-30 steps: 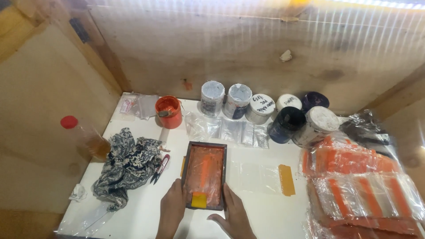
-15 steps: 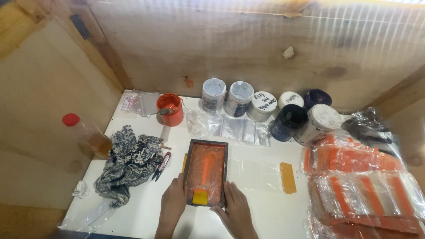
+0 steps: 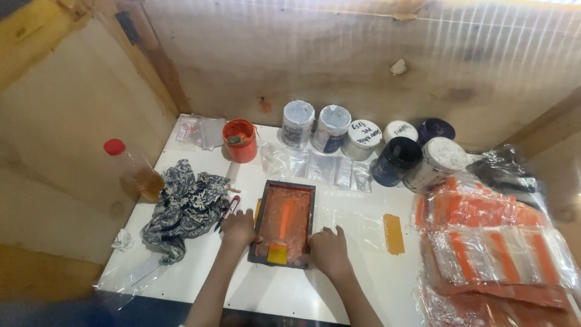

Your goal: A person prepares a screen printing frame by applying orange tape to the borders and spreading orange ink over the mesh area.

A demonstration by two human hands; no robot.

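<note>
A small dark-framed screen (image 3: 283, 221) coated in orange ink lies flat on the white table (image 3: 363, 278). A yellow squeegee (image 3: 278, 252) rests inside it at the near end. My left hand (image 3: 238, 227) grips the frame's left edge. My right hand (image 3: 327, 251) presses on the frame's near right corner. Both hands rest on the table beside the frame.
Several paint jars (image 3: 363, 139) and an orange tub (image 3: 240, 140) line the back. A patterned rag (image 3: 181, 207), a red pen (image 3: 229, 210) and a red-capped bottle (image 3: 133, 169) lie left. A yellow strip (image 3: 393, 233) and stacks of orange-printed plastic bags (image 3: 496, 254) lie right. Wooden walls enclose it.
My hands have slid up from the frame's near end to its two sides. The view has shifted slightly; the frame stays in place.
</note>
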